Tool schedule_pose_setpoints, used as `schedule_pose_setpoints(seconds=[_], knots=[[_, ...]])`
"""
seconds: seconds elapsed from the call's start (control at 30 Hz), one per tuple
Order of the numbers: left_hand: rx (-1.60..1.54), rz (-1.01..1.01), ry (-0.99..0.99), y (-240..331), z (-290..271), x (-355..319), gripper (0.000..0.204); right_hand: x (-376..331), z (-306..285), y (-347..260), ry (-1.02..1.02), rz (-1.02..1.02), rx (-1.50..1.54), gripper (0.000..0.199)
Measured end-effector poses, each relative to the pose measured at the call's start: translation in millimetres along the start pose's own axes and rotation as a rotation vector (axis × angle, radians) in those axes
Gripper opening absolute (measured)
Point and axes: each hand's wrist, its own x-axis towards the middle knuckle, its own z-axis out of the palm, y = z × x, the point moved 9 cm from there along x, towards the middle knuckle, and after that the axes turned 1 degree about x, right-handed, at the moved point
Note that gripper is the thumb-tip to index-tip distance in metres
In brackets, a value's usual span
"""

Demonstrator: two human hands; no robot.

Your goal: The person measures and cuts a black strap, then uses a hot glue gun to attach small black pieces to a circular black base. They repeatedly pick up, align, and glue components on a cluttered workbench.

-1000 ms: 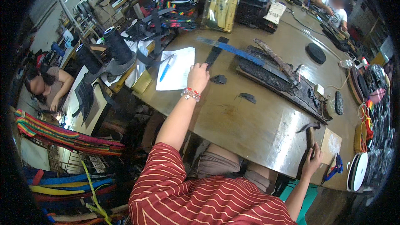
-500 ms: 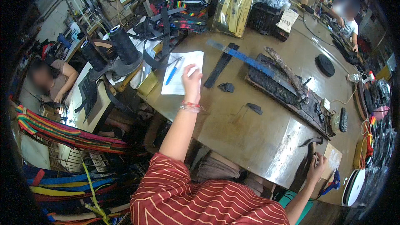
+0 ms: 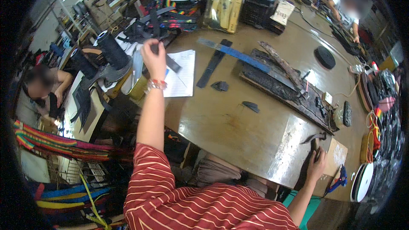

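My left hand (image 3: 154, 61) is raised over the left edge of the white ruled paper (image 3: 182, 86). Its fingers are closed on a black webbing strap (image 3: 174, 64), which lies partly across the sheet. At the right front edge of the table, my right hand (image 3: 316, 165) is wrapped around the handle of a hammer (image 3: 318, 136) with a dark, curved head. The hammer's lower handle is hidden by the fingers.
The brown table (image 3: 213, 130) holds a blue-edged ruler (image 3: 253, 61), a flat black strap (image 3: 215, 63), small black pieces and a long dark block (image 3: 281, 87). Thread cones (image 3: 112, 49) stand at left. A blue-handled tool (image 3: 338, 180) lies right. Two other people sit nearby.
My left hand has moved left from above the paper and closed on the black strap. The blue pen is now mostly covered. My right hand keeps its hold on the hammer.
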Motion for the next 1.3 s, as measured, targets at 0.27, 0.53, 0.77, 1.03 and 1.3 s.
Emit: schedule_pose_setpoints(seconds=[0.27,0.53,0.77,1.03,1.3], knots=[[0.541,-0.282,-0.796,-100,90,38,0.042,-3,0,-2,0.029,0.026,-0.089,0.030],[0.577,-0.332,-0.763,-145,103,24,0.057,-3,-9,-8,0.106,0.002,-0.102,0.032],[-0.236,-0.222,-0.127,-12,59,73,0.042,-4,-12,-10,0.121,-0.004,-0.050,0.030],[-0.888,0.135,-0.374,266,-35,-29,0.046,-9,-48,-57,0.156,-0.041,0.653,0.032],[-1.024,0.332,-1.939,327,-17,-232,0.034,-49,17,-82,-0.270,0.513,1.745,0.036]])
